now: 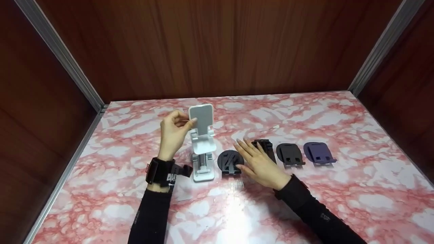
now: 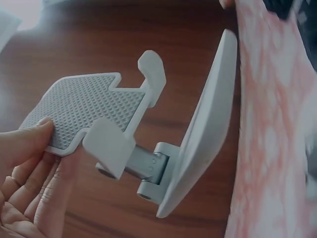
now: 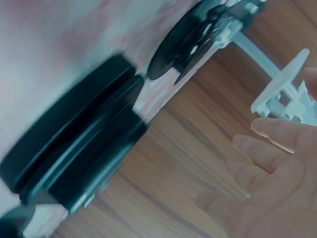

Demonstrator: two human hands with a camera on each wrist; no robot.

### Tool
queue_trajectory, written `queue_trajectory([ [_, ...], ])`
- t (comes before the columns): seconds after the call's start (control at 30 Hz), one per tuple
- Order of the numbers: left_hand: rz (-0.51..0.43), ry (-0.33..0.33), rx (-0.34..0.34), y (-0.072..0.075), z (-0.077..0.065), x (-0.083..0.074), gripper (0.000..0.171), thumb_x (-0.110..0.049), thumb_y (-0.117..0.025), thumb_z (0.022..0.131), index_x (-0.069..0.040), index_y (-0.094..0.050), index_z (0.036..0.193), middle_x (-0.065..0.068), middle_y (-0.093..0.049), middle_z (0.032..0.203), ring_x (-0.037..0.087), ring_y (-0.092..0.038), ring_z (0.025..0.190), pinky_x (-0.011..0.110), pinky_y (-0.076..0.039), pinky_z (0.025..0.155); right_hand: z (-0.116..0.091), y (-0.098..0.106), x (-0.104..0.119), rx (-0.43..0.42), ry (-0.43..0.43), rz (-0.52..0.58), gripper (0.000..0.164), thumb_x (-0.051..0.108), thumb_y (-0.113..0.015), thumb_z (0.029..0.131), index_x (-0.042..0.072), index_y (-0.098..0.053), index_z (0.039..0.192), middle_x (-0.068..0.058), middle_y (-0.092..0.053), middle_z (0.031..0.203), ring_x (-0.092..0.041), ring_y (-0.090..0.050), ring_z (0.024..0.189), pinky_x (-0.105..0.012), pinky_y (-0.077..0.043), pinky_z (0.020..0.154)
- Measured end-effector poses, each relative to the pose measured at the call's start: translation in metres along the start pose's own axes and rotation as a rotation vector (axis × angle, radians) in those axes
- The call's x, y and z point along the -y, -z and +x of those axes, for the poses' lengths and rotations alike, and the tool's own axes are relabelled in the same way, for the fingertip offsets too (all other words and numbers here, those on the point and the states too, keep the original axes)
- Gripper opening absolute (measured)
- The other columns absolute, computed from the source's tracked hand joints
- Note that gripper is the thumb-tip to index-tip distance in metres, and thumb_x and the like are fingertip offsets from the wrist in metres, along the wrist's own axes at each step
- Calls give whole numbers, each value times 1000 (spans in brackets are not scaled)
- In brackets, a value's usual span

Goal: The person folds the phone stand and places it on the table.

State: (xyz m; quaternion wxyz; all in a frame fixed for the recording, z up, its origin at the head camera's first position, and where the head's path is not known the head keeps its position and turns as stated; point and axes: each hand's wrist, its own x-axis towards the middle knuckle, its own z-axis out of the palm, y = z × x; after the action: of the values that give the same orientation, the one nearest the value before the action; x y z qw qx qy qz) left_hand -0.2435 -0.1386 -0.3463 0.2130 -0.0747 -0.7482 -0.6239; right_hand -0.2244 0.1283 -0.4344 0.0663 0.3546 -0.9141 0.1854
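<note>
A white phone stand is unfolded upright on the table, its base flat on the marbled top. My left hand pinches the side edge of its upper plate between thumb and fingers. In the left wrist view, the textured grey pad on that plate, the two hooks and a hinge are visible. My right hand is held with fingers extended above the table, between a round black stand and another folded black stand, which it partly covers. The right wrist view shows no object in its grasp.
Farther right lie a folded dark grey stand and a folded purple stand, in a row with the black ones. A wood-grain panel closes the back, with more panels and metal posts at both sides.
</note>
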Motion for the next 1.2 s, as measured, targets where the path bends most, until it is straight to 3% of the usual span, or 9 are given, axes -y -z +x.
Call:
queue_trajectory([
  [0.37, -88, 24, 143, -26, -20, -29, 16, 2, -69, 77, 10, -59, 87, 24, -67, 90, 17, -67, 75, 29, -59, 71, 2, 7, 2, 77, -131, 644, 53, 36, -40, 99, 19, -23, 146, -7, -31, 150, -23, -29, 138, -45, -28, 114],
  [0.53, -84, -3, 186, -34, -27, -32, 16, 1, -70, 77, 10, -60, 86, 23, -67, 87, 19, -67, 74, 27, -58, 68, 3, 9, 0, 167, -226, 1148, 58, 30, -42, 98, 3, -22, 145, -15, -32, 148, -22, -37, 134, -39, -34, 111],
  [0.67, -84, -9, 196, -41, -28, -19, 18, -3, -72, 77, 8, -61, 86, 21, -67, 87, 19, -67, 75, 27, -59, 67, 3, 9, 0, 159, -272, 1400, 59, 16, -50, 95, -5, -21, 143, -15, -52, 130, -18, -57, 115, -36, -46, 101],
  [0.83, -68, -27, 238, -47, -27, -8, 21, -7, -73, 77, 5, -60, 88, 18, -66, 89, 21, -67, 80, 27, -58, 71, 3, 9, 0, 103, -262, 1494, 53, 4, -54, 91, -7, -31, 138, -10, -64, 117, -20, -63, 105, -35, -53, 91],
  [1.2, 0, -48, 335, -45, -28, -3, 26, -6, -76, 73, 0, -60, 93, 13, -67, 93, 20, -67, 84, 24, -56, 78, 2, 8, -3, 116, -249, 1496, 46, 1, -53, 91, -8, -38, 133, -10, -63, 116, -20, -64, 102, -35, -53, 91],
])
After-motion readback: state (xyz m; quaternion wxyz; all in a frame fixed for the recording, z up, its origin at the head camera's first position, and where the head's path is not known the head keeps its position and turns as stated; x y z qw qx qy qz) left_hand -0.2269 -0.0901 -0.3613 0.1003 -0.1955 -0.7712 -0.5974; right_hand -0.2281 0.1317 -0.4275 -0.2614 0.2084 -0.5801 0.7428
